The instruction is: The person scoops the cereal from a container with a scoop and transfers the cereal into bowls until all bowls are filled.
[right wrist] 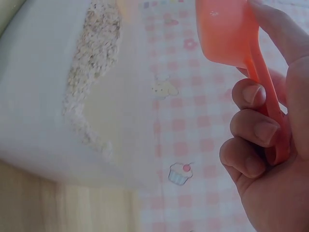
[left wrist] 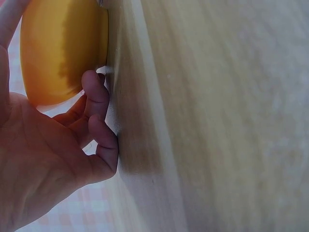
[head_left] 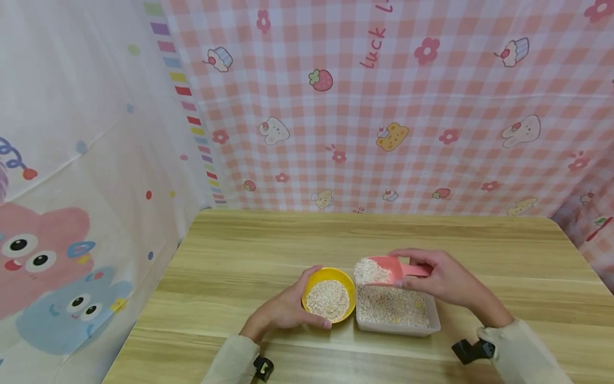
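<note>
The right hand point(head_left: 441, 277) has its grip closed round the handle of a coral-pink scoop point(head_left: 393, 266), held over the far side of a translucent rectangular tub point(head_left: 398, 329). The scoop is loaded with pale oat-like flakes point(head_left: 371, 271), heaped toward its mouth, which points left. The left hand point(head_left: 288, 308) has its grip curved round a yellow bowl point(head_left: 331, 273), thumb on the near side and a finger at the far rim. The bowl stands just left of the tub; whether the two touch is hard to tell. Both hold more flakes.

Spilling looks the likeliest trouble: a small early tilt of the scoop could shed flakes between bowl and tub, since the heap sits right at the lip. Tipping too fast might scatter them past the bowl's rim, and a low pass could knock that rim. Should the left hand's grip slacken, such a knock might shift the bowl.

The tabletop point(head_left: 240, 256) is pale wood-grain with rounded far corners. Behind it hangs a pink checked cloth point(head_left: 297, 112) printed with cupcakes, strawberries and flowers; to the left, a white cloth point(head_left: 120, 170) carries cartoon figures and coloured dots.
</note>
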Demonstrator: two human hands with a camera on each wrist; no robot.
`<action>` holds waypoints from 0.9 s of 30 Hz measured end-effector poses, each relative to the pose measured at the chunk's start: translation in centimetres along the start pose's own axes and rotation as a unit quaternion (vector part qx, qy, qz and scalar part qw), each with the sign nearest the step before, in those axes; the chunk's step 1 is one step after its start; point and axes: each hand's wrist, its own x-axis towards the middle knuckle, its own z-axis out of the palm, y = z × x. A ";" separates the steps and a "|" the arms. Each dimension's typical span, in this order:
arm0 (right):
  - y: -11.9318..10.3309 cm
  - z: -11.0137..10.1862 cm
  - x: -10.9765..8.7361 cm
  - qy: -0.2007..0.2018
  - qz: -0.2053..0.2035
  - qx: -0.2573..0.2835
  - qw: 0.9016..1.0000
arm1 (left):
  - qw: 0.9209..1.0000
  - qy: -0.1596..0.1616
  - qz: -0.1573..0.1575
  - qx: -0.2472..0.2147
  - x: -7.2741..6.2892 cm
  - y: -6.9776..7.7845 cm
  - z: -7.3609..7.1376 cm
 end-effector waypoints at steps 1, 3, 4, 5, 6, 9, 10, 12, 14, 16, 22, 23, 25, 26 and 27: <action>-0.2 0.1 0.2 -0.003 -0.004 0.001 1.000 | 1.000 0.000 0.000 0.000 0.0 0.0 0.0; -0.6 0.3 0.5 -0.010 -0.012 0.005 1.000 | 1.000 -0.001 -0.001 0.000 0.0 0.0 0.0; -0.8 0.4 0.6 -0.014 -0.015 0.006 1.000 | 1.000 -0.001 -0.001 -0.001 0.0 0.0 0.0; -0.9 0.5 0.8 -0.019 -0.016 0.006 1.000 | 1.000 -0.002 -0.002 -0.003 0.0 0.0 0.0; -1.1 0.6 0.9 -0.024 -0.018 0.007 1.000 | 1.000 -0.002 -0.003 -0.003 0.0 0.0 0.0; -1.5 0.9 1.3 -0.035 -0.019 0.001 0.999 | 1.000 -0.003 -0.005 -0.006 0.0 0.0 0.0; -1.6 1.0 1.5 -0.038 -0.019 -0.005 0.999 | 1.000 -0.003 -0.006 -0.005 0.0 0.0 0.0; -1.8 1.3 1.7 -0.040 -0.023 -0.019 0.999 | 1.000 -0.003 -0.006 -0.003 0.1 0.0 0.0; -1.9 1.4 1.9 -0.041 -0.030 -0.036 0.998 | 1.000 -0.003 -0.005 -0.001 0.1 -0.1 0.0; -2.1 1.6 2.0 -0.042 -0.038 -0.054 0.997 | 1.000 -0.003 -0.003 0.000 0.1 -0.1 0.0; -2.3 2.1 2.5 -0.044 -0.061 -0.146 0.986 | 1.000 -0.002 0.006 -0.002 0.0 -0.2 0.0; -2.4 2.2 2.6 -0.043 -0.066 -0.163 0.983 | 1.000 -0.002 0.007 -0.002 0.0 -0.2 0.0; -2.5 2.3 2.8 -0.041 -0.079 -0.192 0.977 | 1.000 -0.001 0.007 -0.003 0.0 -0.2 0.0; -2.6 2.4 2.8 -0.040 -0.085 -0.204 0.974 | 1.000 -0.001 0.007 -0.003 0.0 -0.2 0.0; -2.8 2.5 2.8 -0.040 -0.089 -0.211 0.973 | 1.000 -0.001 0.007 -0.004 0.0 -0.2 0.0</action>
